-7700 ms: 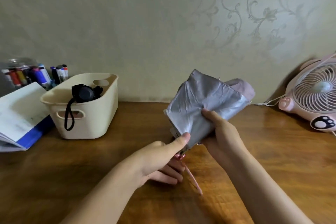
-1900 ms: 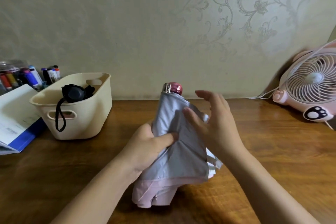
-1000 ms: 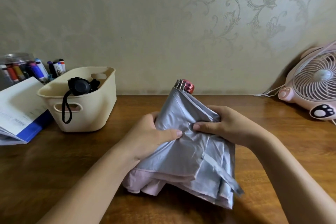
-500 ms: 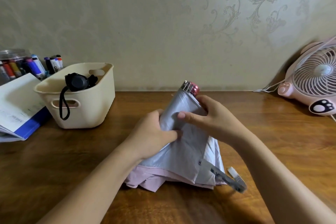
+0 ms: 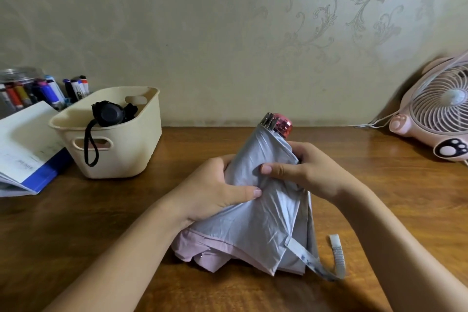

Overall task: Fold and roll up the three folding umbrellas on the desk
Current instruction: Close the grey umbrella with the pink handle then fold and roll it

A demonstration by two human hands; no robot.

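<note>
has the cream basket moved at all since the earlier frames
No. The basket still sits with its left side by the blue-edged book and the markers behind it; only the camera shifted.

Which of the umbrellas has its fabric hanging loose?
The grey umbrella with pink lining: its folds flare out over the desk. The black umbrella sits in the cream basket.

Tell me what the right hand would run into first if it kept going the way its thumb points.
Its thumb points left across the grey umbrella that the right hand grips. Going on, it would probably meet the left hand just past the fabric, though depth between them is unclear.
</note>
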